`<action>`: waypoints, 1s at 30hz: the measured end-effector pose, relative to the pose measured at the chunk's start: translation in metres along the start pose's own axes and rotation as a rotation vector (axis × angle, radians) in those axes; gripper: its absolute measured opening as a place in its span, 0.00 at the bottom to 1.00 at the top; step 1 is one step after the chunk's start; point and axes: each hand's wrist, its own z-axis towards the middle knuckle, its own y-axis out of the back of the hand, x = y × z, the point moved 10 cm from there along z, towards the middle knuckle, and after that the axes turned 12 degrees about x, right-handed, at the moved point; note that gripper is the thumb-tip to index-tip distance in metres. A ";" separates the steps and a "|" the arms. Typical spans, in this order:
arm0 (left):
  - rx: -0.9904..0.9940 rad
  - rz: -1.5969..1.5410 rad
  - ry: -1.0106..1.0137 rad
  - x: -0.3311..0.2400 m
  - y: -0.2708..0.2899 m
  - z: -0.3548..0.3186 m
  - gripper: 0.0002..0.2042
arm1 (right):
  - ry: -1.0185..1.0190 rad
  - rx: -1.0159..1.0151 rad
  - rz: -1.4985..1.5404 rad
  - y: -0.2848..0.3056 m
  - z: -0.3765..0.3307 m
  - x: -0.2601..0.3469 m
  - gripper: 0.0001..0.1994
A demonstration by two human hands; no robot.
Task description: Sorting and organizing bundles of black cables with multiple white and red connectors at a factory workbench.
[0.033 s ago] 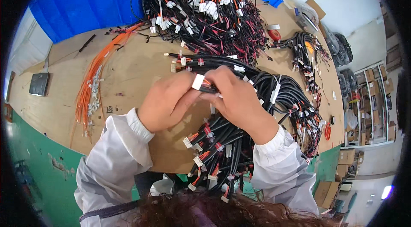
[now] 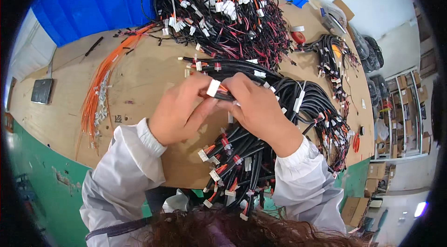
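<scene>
Over the middle of the table, my right hand (image 2: 263, 114) pinches a black cable (image 2: 227, 96) close to its end. Short orange wires run from that end into a small white connector (image 2: 213, 88). Meeting it from the other side, my left hand (image 2: 179, 109) is closed, its thumb and fingers at the connector; the exact contact is partly hidden. More black cables (image 2: 316, 102) lie bundled behind and to the right of my right hand. Below my hands, several cable ends with white connectors (image 2: 214, 175) reach toward the table's near edge.
A large heap of black cables (image 2: 223, 28) with white connectors rises at the back beside a blue bin (image 2: 93, 4). Orange wires (image 2: 104, 79) lie at the left, near a dark flat box (image 2: 42, 91). A red tape roll (image 2: 298, 37) and another cable bundle (image 2: 329, 53) are at the back right.
The white connector has shifted very slightly left between my hands. Both hands keep nearly the same pose, and the surroundings look the same.
</scene>
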 end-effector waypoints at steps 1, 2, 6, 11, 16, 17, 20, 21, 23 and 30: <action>-0.143 -0.129 0.039 0.001 0.011 -0.003 0.12 | 0.009 0.004 -0.005 -0.001 0.000 0.001 0.17; -0.144 -0.129 0.039 0.004 0.012 -0.002 0.12 | 0.009 0.005 -0.005 -0.002 0.000 0.001 0.17; -0.063 0.226 -0.084 -0.006 0.016 -0.002 0.11 | 0.022 0.014 0.067 -0.004 0.002 0.004 0.15; 0.159 -0.353 0.325 0.044 -0.009 -0.014 0.08 | 0.103 -0.022 0.119 0.008 0.000 0.016 0.09; 0.202 -1.001 0.488 0.053 -0.043 -0.021 0.18 | 0.027 0.011 0.356 0.003 0.003 0.005 0.07; 0.196 -1.002 0.491 0.053 -0.045 -0.022 0.18 | 0.031 0.017 0.358 0.002 0.004 0.007 0.07; 0.126 -1.246 0.590 0.055 -0.059 -0.030 0.17 | -0.005 0.066 0.454 -0.003 0.006 0.004 0.07; 0.094 -1.317 0.580 0.054 -0.062 -0.029 0.17 | 0.007 0.074 0.467 -0.003 0.006 0.005 0.07; 0.058 -1.388 0.573 0.055 -0.064 -0.029 0.16 | 0.021 0.084 0.484 -0.003 0.006 0.007 0.07; 0.120 -1.453 0.521 0.047 -0.065 -0.026 0.15 | 0.046 0.104 0.475 -0.005 0.006 0.009 0.07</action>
